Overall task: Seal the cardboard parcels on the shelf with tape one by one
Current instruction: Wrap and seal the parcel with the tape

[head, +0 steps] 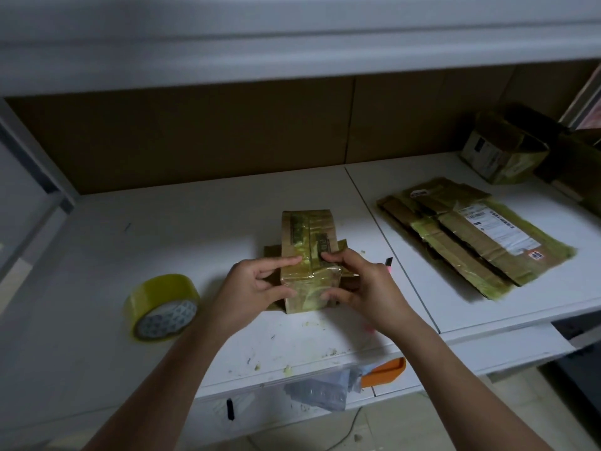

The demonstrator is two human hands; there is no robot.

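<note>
A small cardboard parcel (307,242), wrapped in yellowish tape, stands on the white shelf (182,236) at the centre. My left hand (255,289) holds its near left side, with the index finger stretched along the top edge and the thumb on the front. My right hand (361,284) grips its near right side, fingers on top and thumb against the front face. A roll of yellow tape (162,305) lies on the shelf to the left of my left hand, apart from it.
A flattened, taped cardboard parcel (471,232) with a white label lies at the right. A boxed parcel (502,149) stands at the back right. A small dark object (388,261) lies right of my right hand. An orange-handled tool (385,372) sits under the shelf's front edge.
</note>
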